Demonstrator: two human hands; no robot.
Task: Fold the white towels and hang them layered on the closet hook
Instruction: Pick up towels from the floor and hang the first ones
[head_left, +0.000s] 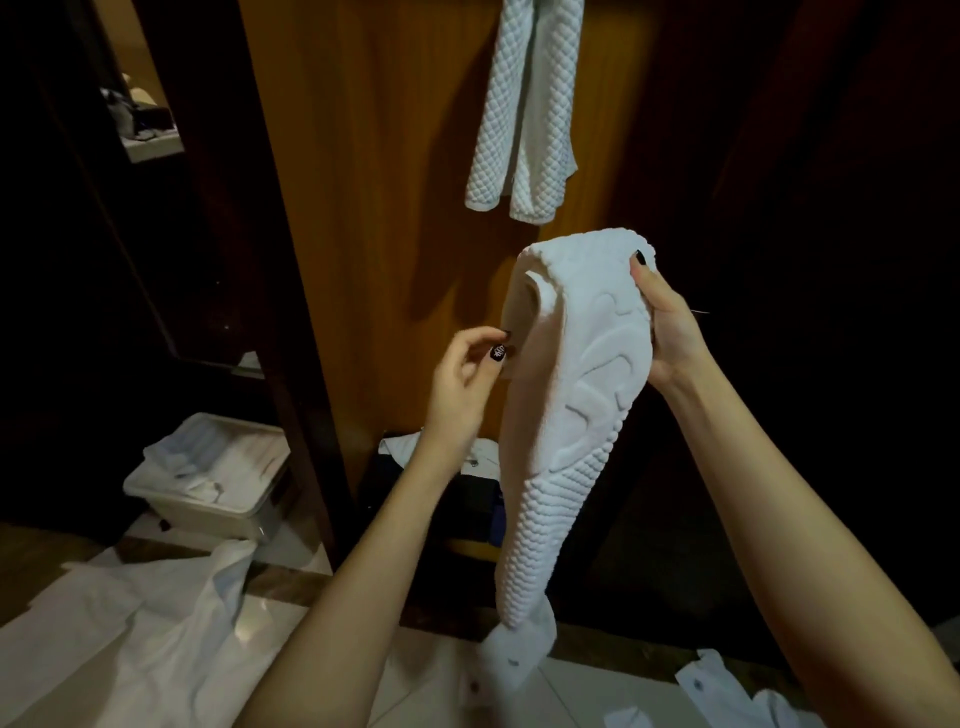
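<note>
Backing the scene, the wooden panel (374, 208) carries the hung towel (524, 109) at far top. The held towel (576, 415), folded over, droops in front of it, lower and nearer. A bin (208, 499) sits low left on the floor (291, 613). The right hand (672, 327) clasps the fold's right side with curled fingers (640, 273); the left hand (462, 379) pinches its left edge.

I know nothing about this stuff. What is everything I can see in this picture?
hanging towel: one, white, high on the wooden panel
held towel: one, white, folded over, between both hands
wooden panel: one, brown, centre
bin: one, pale, floor at left, white cloth inside
loose cloths: several, white, on the floor
left hand: one, pinches the held towel's edge
right hand: one, grips the held towel's top
</note>
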